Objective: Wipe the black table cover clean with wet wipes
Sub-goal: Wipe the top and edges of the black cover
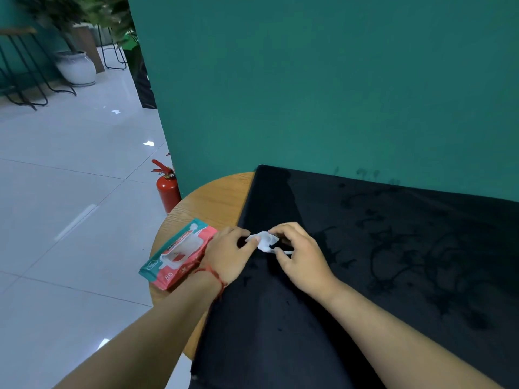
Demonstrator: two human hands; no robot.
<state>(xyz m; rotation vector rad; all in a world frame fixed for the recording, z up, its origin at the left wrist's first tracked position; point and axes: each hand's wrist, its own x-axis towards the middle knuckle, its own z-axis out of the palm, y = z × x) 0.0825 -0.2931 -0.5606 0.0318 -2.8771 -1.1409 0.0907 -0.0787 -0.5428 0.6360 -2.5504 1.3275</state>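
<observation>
We pinched a crumpled white wet wipe [264,241] between our left hand [229,255] and right hand [302,261], over the matte black cloth cover [365,262] draped on the round wooden worktop [216,197], beside the flat wipes pack [179,252]

Matt black cloth table cover [365,262], blotched with darker, damp-looking marks, over a smooth table [216,197] of pale-grained wood. The wet wipe [264,241] is white, soft and crumpled; its pack [179,254] is shiny plastic film. Beyond them: glossy floor tiles [70,192], a matt teal wall [309,94] and a fire extinguisher [168,192] in glossy red paint.
</observation>
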